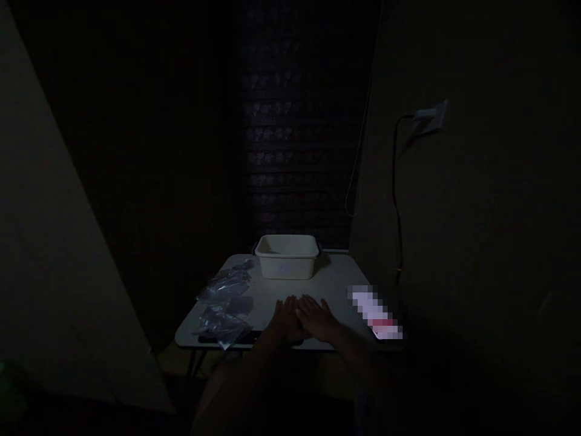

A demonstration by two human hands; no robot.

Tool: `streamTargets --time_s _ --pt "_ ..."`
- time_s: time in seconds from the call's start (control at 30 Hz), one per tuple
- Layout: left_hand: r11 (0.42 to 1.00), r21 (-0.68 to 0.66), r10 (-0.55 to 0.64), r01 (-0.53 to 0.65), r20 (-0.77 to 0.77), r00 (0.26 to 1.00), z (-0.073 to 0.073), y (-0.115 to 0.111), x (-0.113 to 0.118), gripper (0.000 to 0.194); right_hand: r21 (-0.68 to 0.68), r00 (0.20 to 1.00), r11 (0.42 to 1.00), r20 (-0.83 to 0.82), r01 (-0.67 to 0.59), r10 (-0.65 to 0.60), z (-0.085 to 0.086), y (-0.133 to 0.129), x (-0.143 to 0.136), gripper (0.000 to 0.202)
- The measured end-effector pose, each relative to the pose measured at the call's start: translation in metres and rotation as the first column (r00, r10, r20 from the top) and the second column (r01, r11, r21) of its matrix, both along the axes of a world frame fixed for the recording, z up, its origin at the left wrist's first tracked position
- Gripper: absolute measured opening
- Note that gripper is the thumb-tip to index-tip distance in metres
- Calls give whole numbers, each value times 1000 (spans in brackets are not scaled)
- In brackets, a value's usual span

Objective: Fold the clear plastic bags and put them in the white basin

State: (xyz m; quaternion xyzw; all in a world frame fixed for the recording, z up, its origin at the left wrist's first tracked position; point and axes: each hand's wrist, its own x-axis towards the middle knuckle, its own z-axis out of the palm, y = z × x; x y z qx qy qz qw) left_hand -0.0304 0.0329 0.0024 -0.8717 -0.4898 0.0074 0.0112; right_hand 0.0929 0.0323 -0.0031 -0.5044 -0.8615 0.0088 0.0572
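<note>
My left hand (285, 320) and my right hand (317, 318) are side by side above the front part of a small pale table (336, 275). Their fingers point forward, stretched out, and the hands touch or overlap slightly at the inner edges. Neither one visibly holds anything; the palms are hidden. Beyond them stands a white plastic tub (288, 266) with dark side handles. To the left lie clear plastic bags (224, 324), crumpled and loosely spread. A dark, flat, long object (255, 336) runs along the front edge, partly under the bags and my left forearm.
The room is very dim. A lit, pixelated, phone-like object (374, 312) lies at the table's right edge. A black cable (394, 181) hangs from a wall outlet (431, 116) on the right. Dark blinds (281, 157) with a thin cord hang behind the table.
</note>
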Motion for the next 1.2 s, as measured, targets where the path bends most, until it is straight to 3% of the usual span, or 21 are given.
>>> streamTargets --time_s 0.23,0.4,0.53,0.73,1.2 --pt "993 -59 98 -99 -26 995 0 0 -1 84 -66 998 997 40 43 -41 6 9 18 52" --pt "987 -59 149 -151 -25 988 -2 -3 0 79 -27 991 991 -9 134 -134 6 4 7 54" --pt "992 -41 116 -117 -35 993 -2 -5 -3 73 5 997 997 -21 78 -78 3 -2 -6 53" --pt "998 59 -34 36 -32 999 -7 -2 -5 69 -63 999 997 -15 47 -48 0 -5 -6 55" --pt "992 113 -53 58 -50 997 -13 -2 -5 65 -127 999 991 -13 49 -51 0 -4 -5 56"
